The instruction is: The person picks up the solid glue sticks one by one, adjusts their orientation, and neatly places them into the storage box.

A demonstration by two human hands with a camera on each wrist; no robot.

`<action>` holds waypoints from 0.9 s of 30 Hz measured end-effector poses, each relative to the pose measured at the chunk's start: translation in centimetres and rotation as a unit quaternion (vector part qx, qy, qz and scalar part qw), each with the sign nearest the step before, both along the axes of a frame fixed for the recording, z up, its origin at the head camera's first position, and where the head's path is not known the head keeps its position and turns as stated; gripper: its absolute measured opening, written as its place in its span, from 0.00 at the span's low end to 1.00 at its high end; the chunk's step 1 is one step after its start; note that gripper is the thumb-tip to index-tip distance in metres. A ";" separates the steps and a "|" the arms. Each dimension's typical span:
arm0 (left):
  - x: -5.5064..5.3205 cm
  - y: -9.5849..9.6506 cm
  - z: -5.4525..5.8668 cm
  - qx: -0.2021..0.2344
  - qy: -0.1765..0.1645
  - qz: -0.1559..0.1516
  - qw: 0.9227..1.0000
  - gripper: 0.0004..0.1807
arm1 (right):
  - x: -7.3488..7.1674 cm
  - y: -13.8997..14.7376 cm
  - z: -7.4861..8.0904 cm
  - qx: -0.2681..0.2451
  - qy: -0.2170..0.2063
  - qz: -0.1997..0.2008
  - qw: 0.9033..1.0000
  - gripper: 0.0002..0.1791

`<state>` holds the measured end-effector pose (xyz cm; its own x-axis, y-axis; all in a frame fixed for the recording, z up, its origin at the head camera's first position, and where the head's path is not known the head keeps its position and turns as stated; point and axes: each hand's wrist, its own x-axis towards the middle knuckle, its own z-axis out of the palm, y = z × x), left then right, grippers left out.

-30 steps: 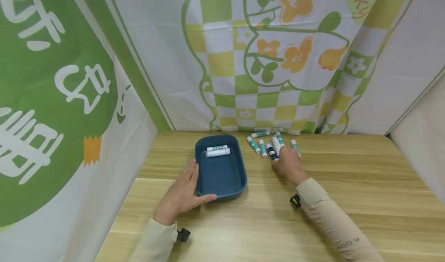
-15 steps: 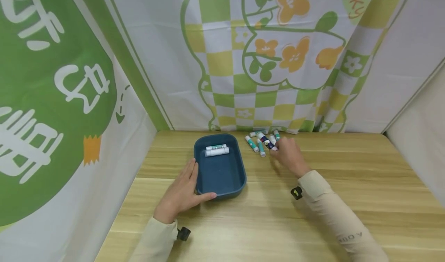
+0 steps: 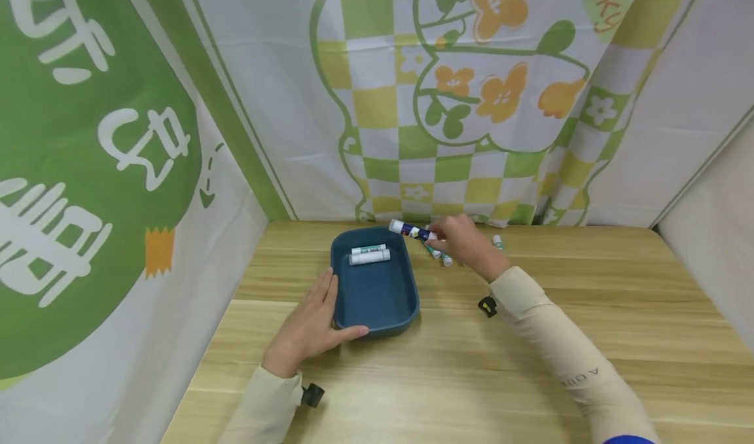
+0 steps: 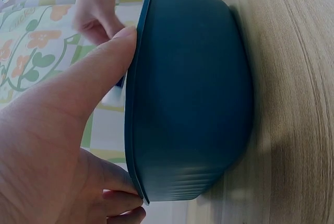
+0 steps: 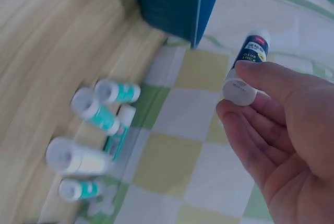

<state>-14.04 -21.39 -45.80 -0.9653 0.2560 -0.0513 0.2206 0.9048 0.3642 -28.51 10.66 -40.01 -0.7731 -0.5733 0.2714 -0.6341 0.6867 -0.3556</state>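
My right hand pinches a dark blue glue stick with white ends between thumb and fingers. It holds the stick tilted in the air over the far right corner of a blue plastic bin. In the right wrist view, the words "glue stick" show on its label. Two white-and-green glue sticks lie side by side in the bin's far half. My left hand rests against the bin's near left corner, its straight fingers along the left rim and its thumb on the front rim.
Several more glue sticks, white with green and one mostly white, lie on the wooden table right of the bin, partly hidden by my right hand in the head view. A printed curtain hangs along the table's back edge.
My right hand has picked the dark blue glue stick out of the group and carried it left and up to the bin. The left hand and bin have stayed in place.
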 end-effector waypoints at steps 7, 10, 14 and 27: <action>0.0 -0.1 0.0 -0.001 0.002 0.001 1.000 0.70 | -0.4 -3.6 0.1 0.035 -0.014 0.070 0.997 0.13; 0.0 -0.1 -0.1 0.001 0.009 -0.003 1.000 0.69 | -0.6 -5.0 -0.3 0.051 -0.003 0.094 0.994 0.11; 0.0 -0.1 -0.1 -0.003 0.012 -0.006 1.000 0.69 | -0.7 -6.6 -1.0 0.079 0.011 0.112 0.991 0.08; 0.0 -0.2 0.0 -0.011 0.019 -0.011 1.000 0.69 | -1.3 -8.9 -3.6 0.167 0.076 0.110 0.977 0.05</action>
<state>-14.04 -21.56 -45.80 -0.9610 0.2758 -0.0216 0.2530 0.9077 0.3347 -29.85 1.75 -43.62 -0.5865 -0.7973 0.1425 -0.8074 0.5894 -0.0251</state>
